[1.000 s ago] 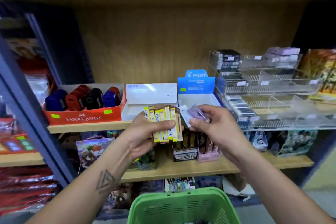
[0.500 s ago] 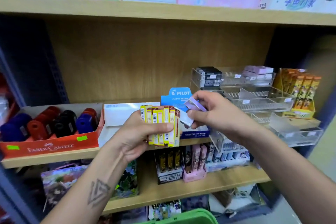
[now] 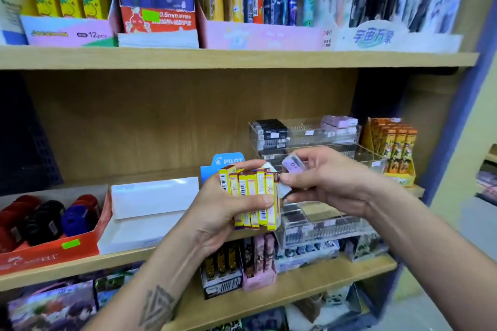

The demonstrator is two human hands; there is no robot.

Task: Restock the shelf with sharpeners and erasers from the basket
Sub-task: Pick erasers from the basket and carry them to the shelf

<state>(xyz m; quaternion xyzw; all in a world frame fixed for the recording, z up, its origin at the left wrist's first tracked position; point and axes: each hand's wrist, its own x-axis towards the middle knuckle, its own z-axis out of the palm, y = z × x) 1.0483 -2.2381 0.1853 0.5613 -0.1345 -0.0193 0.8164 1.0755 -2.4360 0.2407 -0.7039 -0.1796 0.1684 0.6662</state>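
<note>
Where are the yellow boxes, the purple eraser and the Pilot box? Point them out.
yellow boxes (image 3: 250, 196): head view, front of the middle box in the left hand.
purple eraser (image 3: 291, 162): head view, its printed face above the right thumb.
Pilot box (image 3: 228, 161): head view, blue header card with the logo.

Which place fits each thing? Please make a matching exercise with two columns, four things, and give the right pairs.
Things:
1. yellow boxes
2. purple eraser
3. blue sharpener
4. orange packs

Places:
A. in the red tray, left on the middle shelf
B. gripped in the left hand
C. far right on the middle shelf
D. pinched by the right hand

Pairs: 1-B, 2-D, 3-A, 4-C
</note>
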